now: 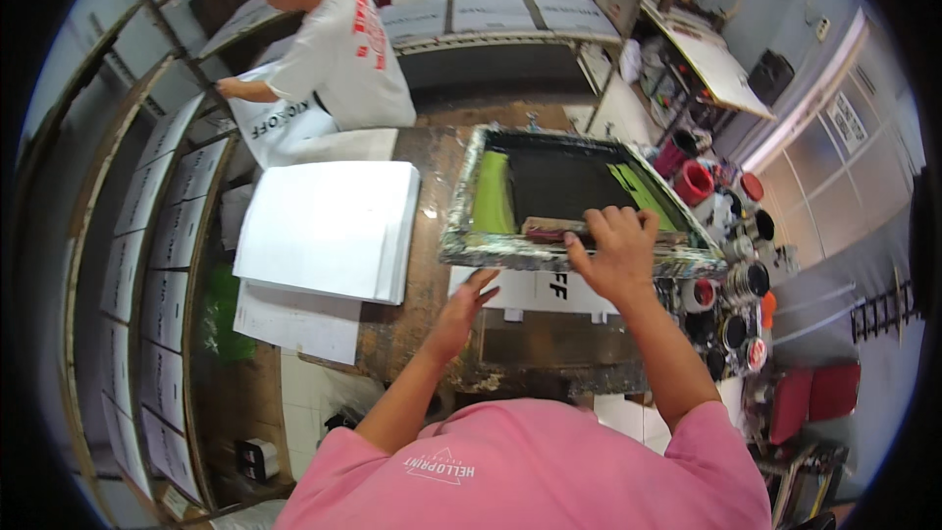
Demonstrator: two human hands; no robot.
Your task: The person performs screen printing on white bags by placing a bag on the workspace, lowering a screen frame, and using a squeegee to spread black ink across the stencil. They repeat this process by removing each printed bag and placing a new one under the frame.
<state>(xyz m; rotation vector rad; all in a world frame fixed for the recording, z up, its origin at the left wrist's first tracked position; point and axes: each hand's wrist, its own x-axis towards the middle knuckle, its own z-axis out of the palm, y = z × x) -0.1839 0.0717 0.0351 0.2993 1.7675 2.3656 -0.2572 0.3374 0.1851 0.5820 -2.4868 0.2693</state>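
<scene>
Clasping squeegee (549, 225) and frame (491, 249) in a curled right hand (621, 249), apparently to steady both. Poised at the white sheet (533, 287) with the left hand (460, 312) (loosely spread, perhaps touching).

Left grip (459, 314) extends forward, unclenched; the right grip (620, 247), farther forward, is curled.

Paper stack (324, 226) left of frame (530, 252)

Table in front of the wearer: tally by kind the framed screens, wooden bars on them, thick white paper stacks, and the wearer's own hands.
Framed screen: 1
Wooden bar: 1
Thick white paper stack: 1
Hands, left hand and right hand: 2
Total: 5
</scene>
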